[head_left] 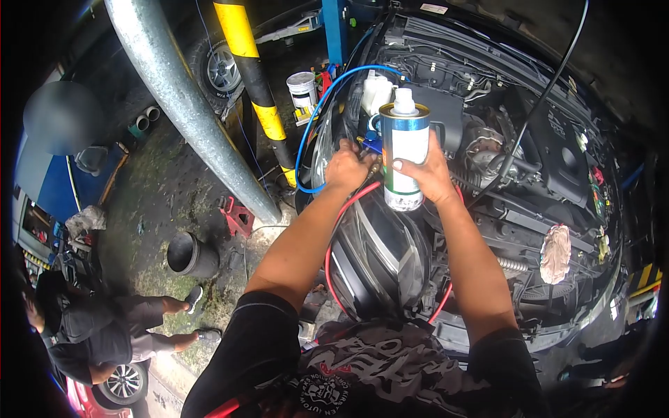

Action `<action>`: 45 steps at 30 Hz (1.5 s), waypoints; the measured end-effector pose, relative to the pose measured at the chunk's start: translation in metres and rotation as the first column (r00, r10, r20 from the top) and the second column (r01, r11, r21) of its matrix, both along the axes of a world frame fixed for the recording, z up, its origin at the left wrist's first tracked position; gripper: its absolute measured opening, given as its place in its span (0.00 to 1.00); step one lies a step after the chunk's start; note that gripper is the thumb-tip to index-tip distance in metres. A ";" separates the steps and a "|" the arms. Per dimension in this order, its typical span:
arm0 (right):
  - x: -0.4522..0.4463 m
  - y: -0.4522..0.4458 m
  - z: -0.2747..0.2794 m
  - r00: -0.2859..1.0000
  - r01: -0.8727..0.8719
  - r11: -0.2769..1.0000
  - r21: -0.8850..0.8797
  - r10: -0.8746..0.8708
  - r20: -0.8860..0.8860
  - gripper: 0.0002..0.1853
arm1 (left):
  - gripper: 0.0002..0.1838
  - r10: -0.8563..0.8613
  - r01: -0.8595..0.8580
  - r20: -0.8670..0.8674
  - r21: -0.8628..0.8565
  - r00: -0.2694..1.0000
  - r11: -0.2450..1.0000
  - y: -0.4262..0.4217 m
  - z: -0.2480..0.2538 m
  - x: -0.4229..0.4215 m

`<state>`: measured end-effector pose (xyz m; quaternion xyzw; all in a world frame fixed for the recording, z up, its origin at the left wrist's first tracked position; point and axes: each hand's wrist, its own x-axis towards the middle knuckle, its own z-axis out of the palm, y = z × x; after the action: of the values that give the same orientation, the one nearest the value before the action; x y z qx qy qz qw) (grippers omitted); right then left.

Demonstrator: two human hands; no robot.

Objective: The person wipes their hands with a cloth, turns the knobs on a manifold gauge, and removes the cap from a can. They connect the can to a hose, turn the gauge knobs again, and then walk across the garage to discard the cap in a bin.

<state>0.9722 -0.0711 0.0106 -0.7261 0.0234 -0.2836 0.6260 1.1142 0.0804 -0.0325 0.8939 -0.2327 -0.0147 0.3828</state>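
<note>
My right hand (pixel 433 173) grips a tall metal can (pixel 406 150) with a white label, a dark blue band and a white plastic cap, held upright over the front corner of the car. Just left of the can, my left hand (pixel 348 166) is closed around a small blue and brass hose fitting (pixel 376 166), partly hidden by fingers and can. A blue hose (pixel 300 160) loops out to the left of that hand. Below, a red hose (pixel 329 261) curves around the headlight (pixel 380 244).
The open engine bay (pixel 488 146) lies ahead and right, with a crumpled cloth (pixel 555 254) on its front. On the left are a metal pole (pixel 188 104), a yellow-black post (pixel 254 83), a red jack stand (pixel 238 217), a black bucket (pixel 189 254) and a person (pixel 104 320).
</note>
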 end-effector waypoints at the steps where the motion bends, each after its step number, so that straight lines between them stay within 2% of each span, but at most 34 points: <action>1: 0.000 0.000 0.001 1.000 0.009 1.000 -0.011 -0.009 -0.016 0.51 | 0.24 0.001 -0.001 -0.020 0.017 1.000 1.000 0.000 0.003 -0.001; 6: 0.000 0.002 0.002 1.000 -0.007 1.000 0.008 0.007 0.001 0.49 | 0.23 0.043 -0.039 -0.059 0.067 0.997 0.997 0.000 0.002 0.005; 9: 0.000 0.001 0.003 1.000 0.004 1.000 0.004 -0.004 0.012 0.48 | 0.23 -0.036 0.035 0.046 0.020 0.998 0.999 0.008 0.004 -0.008; 15: 0.000 0.000 0.003 0.999 0.033 0.999 -0.042 -0.033 -0.016 0.48 | 0.23 -0.011 0.004 0.042 0.164 0.999 0.986 0.003 0.001 0.001; 18: 0.002 0.000 0.002 1.000 0.023 0.999 -0.022 -0.023 0.003 0.49 | 0.23 -0.057 0.050 0.093 0.080 0.994 0.996 0.007 0.004 -0.007; 21: 0.001 0.000 0.002 0.999 0.037 0.998 -0.046 -0.037 -0.004 0.49 | 0.24 -0.024 0.011 0.068 0.189 0.997 0.982 0.003 0.004 -0.004; 23: 0.000 0.001 0.003 0.999 0.047 0.997 -0.055 -0.048 -0.014 0.49 | 0.24 -0.030 0.020 0.050 0.192 0.998 0.981 0.003 0.005 -0.002; 27: 0.003 0.001 0.003 1.000 0.023 0.999 -0.024 -0.023 0.007 0.49 | 0.24 -0.065 0.059 0.090 0.061 0.994 0.996 0.007 -0.003 -0.003; 30: 0.002 0.000 0.002 0.999 0.034 0.999 -0.041 -0.035 -0.012 0.49 | 0.24 -0.024 0.015 0.045 0.190 0.999 0.982 0.002 -0.003 0.005; 33: 0.001 0.004 0.006 0.999 0.030 0.999 -0.021 -0.031 -0.017 0.49 | 0.26 -0.015 0.010 0.059 0.085 0.998 0.996 0.005 -0.001 -0.001; 36: 0.002 0.003 0.004 0.999 0.039 0.999 -0.021 -0.039 -0.015 0.50 | 0.26 -0.075 0.070 0.058 0.092 0.995 0.993 0.010 -0.006 0.001; 39: 0.003 0.001 0.001 0.998 0.055 0.997 -0.053 -0.056 -0.018 0.50 | 0.24 -0.041 0.032 0.054 0.169 0.998 0.985 0.005 -0.005 0.007; 42: 0.002 0.001 0.003 0.998 0.055 0.997 -0.056 -0.056 -0.022 0.49 | 0.24 -0.068 0.062 0.154 0.045 0.986 0.997 0.010 -0.004 -0.005; 45: 0.003 0.001 0.004 0.998 0.060 0.996 -0.069 -0.062 -0.029 0.49 | 0.24 -0.045 0.024 0.108 0.181 0.993 0.983 0.007 -0.009 0.002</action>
<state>0.9756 -0.0702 0.0146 -0.7502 0.0456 -0.2916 0.5916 1.1167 0.0876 -0.0412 0.9200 -0.2669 0.0078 0.2869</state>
